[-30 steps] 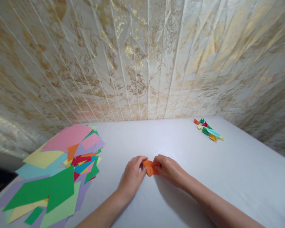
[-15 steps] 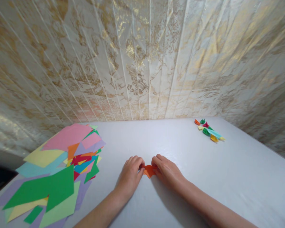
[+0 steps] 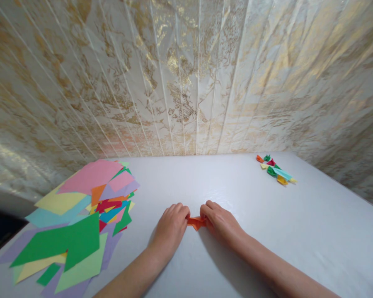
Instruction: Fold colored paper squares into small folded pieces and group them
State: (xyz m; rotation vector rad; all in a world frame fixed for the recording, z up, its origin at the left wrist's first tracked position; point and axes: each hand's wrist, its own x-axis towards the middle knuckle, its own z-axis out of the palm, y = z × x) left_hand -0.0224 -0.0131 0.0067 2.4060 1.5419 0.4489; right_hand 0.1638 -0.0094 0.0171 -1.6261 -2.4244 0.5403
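Note:
Between my two hands, low over the white table, is a small folded piece of orange paper [image 3: 196,223]. My left hand [image 3: 173,225] pinches its left end with thumb and fingers. The right end is gripped by my right hand [image 3: 219,221], whose fingers are curled over it. A pointed flap of the paper hangs toward me in the middle. Both ends of the paper are hidden behind my fingertips.
To the left, a spread of coloured paper sheets and scraps covers the white table [image 3: 170,178], with a large green sheet [image 3: 65,240] and a pink sheet [image 3: 91,176]. Several small folded paper pieces [image 3: 279,173] lie at the back right. A gold-patterned curtain [image 3: 180,82] hangs behind.
The orange paper's middle has become narrower and more folded between my fingers. My hands have moved slightly apart, still holding both ends. The whole view has shifted a little.

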